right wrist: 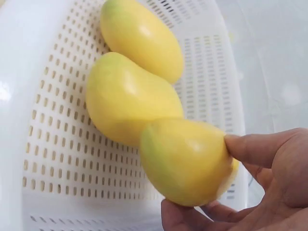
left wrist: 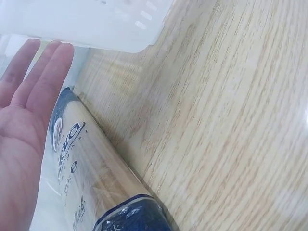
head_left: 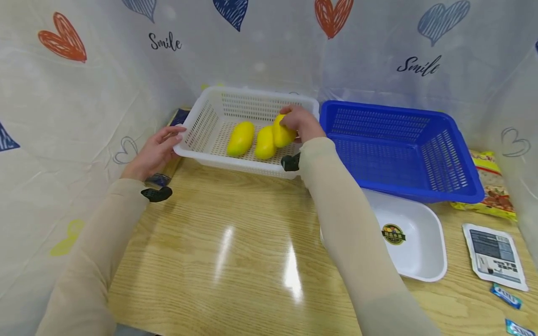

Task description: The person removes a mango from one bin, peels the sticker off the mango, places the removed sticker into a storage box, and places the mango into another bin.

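Holding a mango (head_left: 282, 132) in a curled grip, the right hand (head_left: 301, 122) keeps it inside the white basket (head_left: 197, 133), against two others (head_left: 252, 140) on the floor. Left hand (head_left: 153, 151), fingers straight and holding nothing, rests at the basket's left rim, likely steadying it on the desk (head_left: 235, 252). Blue basket (head_left: 458, 186) just beside.

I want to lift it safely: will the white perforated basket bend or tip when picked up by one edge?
The white basket looks thin and perforated, so it may flex slightly. Three mangoes weigh its floor, so lifting one edge would probably tilt it and let them roll.
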`<state>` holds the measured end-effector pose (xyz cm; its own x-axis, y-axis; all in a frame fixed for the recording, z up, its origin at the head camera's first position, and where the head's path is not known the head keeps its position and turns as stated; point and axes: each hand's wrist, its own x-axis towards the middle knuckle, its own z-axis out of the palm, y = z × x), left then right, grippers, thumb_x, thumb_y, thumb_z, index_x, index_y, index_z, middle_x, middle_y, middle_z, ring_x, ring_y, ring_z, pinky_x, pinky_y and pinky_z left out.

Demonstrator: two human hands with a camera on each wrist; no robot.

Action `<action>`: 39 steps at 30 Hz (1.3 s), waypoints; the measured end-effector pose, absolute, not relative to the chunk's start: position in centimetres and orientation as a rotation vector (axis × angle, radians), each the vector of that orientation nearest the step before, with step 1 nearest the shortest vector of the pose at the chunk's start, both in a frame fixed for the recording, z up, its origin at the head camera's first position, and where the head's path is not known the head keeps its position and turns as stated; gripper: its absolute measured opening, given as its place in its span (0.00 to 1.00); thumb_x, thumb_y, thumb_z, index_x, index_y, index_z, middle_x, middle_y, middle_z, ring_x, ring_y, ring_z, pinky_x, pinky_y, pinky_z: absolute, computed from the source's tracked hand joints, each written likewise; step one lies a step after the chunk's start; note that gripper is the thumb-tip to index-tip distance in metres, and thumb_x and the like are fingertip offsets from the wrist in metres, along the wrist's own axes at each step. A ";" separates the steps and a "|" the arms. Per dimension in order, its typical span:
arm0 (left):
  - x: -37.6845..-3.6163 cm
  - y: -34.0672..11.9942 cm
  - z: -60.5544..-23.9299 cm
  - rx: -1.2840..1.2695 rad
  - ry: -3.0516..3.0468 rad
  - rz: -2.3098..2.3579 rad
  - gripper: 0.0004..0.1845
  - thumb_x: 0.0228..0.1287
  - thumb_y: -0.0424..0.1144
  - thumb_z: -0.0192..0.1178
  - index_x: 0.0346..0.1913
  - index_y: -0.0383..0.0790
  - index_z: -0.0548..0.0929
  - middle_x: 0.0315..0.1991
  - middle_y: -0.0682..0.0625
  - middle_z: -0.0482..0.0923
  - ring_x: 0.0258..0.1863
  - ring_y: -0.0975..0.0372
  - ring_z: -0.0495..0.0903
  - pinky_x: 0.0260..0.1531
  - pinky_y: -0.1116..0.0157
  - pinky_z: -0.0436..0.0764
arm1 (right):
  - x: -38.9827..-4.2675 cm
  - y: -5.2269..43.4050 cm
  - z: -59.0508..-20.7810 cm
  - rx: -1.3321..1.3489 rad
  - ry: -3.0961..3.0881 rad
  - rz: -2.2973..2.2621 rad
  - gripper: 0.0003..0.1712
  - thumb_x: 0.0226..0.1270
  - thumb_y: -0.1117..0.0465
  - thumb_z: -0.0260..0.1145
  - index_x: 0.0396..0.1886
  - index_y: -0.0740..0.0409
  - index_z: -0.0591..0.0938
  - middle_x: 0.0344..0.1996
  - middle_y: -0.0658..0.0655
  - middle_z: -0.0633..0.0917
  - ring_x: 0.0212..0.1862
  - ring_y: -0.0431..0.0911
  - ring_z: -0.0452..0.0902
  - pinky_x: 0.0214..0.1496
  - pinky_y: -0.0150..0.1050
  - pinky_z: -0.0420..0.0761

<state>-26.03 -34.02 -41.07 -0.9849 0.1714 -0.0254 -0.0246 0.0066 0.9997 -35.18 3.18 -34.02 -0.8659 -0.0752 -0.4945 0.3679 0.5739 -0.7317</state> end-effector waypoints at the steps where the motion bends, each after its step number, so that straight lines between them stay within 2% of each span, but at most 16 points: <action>1: -26.0 -34.0 -41.0 0.163 2.123 2.115 0.18 0.76 0.38 0.50 0.65 0.41 0.70 0.62 0.47 0.65 0.54 0.57 0.70 0.43 0.69 0.81 | -35.2 3.1 -34.0 0.226 2.344 -1.233 0.26 0.75 0.60 0.56 0.70 0.41 0.69 0.64 0.52 0.70 0.58 0.52 0.67 0.61 0.49 0.72; 12: -26.1 -34.2 -41.0 0.158 2.146 2.090 0.18 0.76 0.38 0.51 0.65 0.42 0.70 0.62 0.47 0.66 0.53 0.57 0.71 0.41 0.70 0.81 | -34.5 2.1 -34.6 0.289 2.127 -1.519 0.24 0.73 0.60 0.60 0.66 0.38 0.73 0.62 0.52 0.71 0.57 0.53 0.68 0.63 0.50 0.72; 17: -26.2 -34.2 -40.9 0.167 2.128 2.103 0.19 0.75 0.39 0.51 0.65 0.41 0.70 0.62 0.46 0.65 0.54 0.57 0.71 0.42 0.70 0.81 | -34.9 2.3 -35.0 0.280 2.195 -1.452 0.25 0.73 0.61 0.58 0.67 0.37 0.72 0.64 0.51 0.70 0.59 0.51 0.66 0.62 0.48 0.71; 23: -26.3 -34.3 -41.0 0.136 2.136 2.091 0.18 0.75 0.40 0.52 0.64 0.42 0.72 0.63 0.48 0.64 0.54 0.57 0.71 0.42 0.70 0.81 | -35.5 2.6 -36.2 0.317 2.213 -1.361 0.24 0.72 0.62 0.60 0.64 0.37 0.76 0.65 0.50 0.70 0.60 0.50 0.65 0.63 0.48 0.69; 32: -26.2 -34.3 -41.0 0.124 2.130 2.094 0.18 0.75 0.40 0.52 0.63 0.43 0.72 0.62 0.48 0.65 0.53 0.58 0.71 0.42 0.70 0.81 | -34.7 3.2 -37.2 0.296 2.042 -1.485 0.22 0.70 0.64 0.62 0.60 0.39 0.80 0.67 0.50 0.69 0.64 0.51 0.65 0.66 0.49 0.67; 39: -26.1 -34.3 -40.9 0.111 2.127 2.093 0.18 0.75 0.40 0.52 0.63 0.43 0.72 0.62 0.49 0.65 0.53 0.59 0.72 0.43 0.70 0.81 | -34.7 3.5 -37.6 0.306 2.051 -1.452 0.22 0.69 0.63 0.63 0.59 0.37 0.80 0.69 0.50 0.67 0.65 0.51 0.63 0.67 0.50 0.66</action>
